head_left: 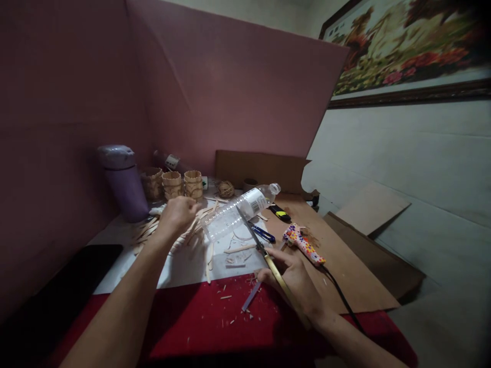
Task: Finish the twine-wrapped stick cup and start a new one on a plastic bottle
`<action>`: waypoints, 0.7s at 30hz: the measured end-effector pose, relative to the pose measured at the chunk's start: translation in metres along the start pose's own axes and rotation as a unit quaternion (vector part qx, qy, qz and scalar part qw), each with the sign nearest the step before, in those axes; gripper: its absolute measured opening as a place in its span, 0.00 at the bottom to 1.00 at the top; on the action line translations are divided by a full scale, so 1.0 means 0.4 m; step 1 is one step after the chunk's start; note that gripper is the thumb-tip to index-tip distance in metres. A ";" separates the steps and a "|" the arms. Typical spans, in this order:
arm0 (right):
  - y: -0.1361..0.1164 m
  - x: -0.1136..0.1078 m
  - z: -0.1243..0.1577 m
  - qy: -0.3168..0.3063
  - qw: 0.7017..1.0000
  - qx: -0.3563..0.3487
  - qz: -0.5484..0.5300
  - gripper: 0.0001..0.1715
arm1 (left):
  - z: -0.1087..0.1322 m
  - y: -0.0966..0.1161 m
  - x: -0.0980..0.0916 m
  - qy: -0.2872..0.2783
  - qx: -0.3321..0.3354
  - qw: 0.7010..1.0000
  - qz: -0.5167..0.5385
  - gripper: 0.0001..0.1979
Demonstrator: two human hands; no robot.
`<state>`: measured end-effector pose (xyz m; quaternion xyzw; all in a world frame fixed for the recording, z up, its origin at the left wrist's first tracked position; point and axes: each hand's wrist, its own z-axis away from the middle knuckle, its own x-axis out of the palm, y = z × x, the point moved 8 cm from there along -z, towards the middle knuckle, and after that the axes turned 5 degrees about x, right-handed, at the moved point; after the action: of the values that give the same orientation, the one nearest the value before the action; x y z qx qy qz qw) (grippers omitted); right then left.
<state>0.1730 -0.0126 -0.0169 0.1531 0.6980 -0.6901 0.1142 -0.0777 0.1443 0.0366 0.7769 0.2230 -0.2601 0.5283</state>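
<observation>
My left hand (177, 213) reaches out over a pile of wooden craft sticks (192, 232) on white paper, fingers curled down onto them; what it grips is hidden. My right hand (293, 278) is closed round the gold handles of scissors (258, 243), whose blades point up toward a clear plastic bottle (240, 209) lying on its side. A single stick (250, 296) lies on the red cloth by my right hand.
Three small stick-built cups (173, 184) and a purple flask (123, 181) stand at the back left. A spotted glue gun (303, 244) with black cord, a blue-handled tool (264, 233), a twine ball (226, 189) and cardboard sheets (345, 266) lie right.
</observation>
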 end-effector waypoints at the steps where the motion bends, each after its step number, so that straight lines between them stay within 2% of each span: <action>1: -0.003 0.001 0.002 -0.002 1.000 -0.003 -0.002 0.17 | 0.005 0.016 -0.006 0.029 0.007 0.999 0.036 0.22; 2: -0.009 0.000 0.004 -0.001 1.000 -0.008 0.000 0.17 | 0.012 0.036 0.010 0.002 0.021 0.995 0.097 0.26; 3: -0.015 0.000 0.006 0.002 1.000 -0.013 0.005 0.16 | 0.022 0.059 0.040 -0.066 0.036 0.984 0.161 0.30; 5: -0.024 -0.002 0.010 0.009 1.000 -0.018 0.014 0.15 | 0.049 0.098 0.080 -0.163 0.051 0.954 0.247 0.38; 6: -0.025 -0.001 0.011 0.009 1.000 -0.017 0.015 0.16 | 0.062 0.107 0.097 -0.201 0.039 0.940 0.274 0.43; 8: -0.023 0.000 0.011 0.006 1.000 -0.011 0.012 0.19 | 0.079 0.110 0.119 -0.238 0.006 0.925 0.295 0.51; 10: -0.017 0.003 0.009 -0.001 1.000 -0.005 0.003 0.24 | 0.081 0.110 0.126 -0.235 -0.007 0.929 0.286 0.53; 15: -0.015 0.008 0.008 -0.014 1.000 -0.014 -0.013 0.42 | 0.075 0.145 0.118 -0.194 0.044 0.947 0.251 0.42; 21: -0.018 0.023 0.003 -0.032 0.998 -0.037 -0.047 0.44 | 0.089 0.187 0.107 -0.171 0.097 0.962 0.189 0.39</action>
<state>0.1616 -0.0131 -0.0138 0.0936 0.7253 -0.6733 0.1090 -0.0044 0.0884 0.0509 0.7962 -0.0480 -0.3046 0.5205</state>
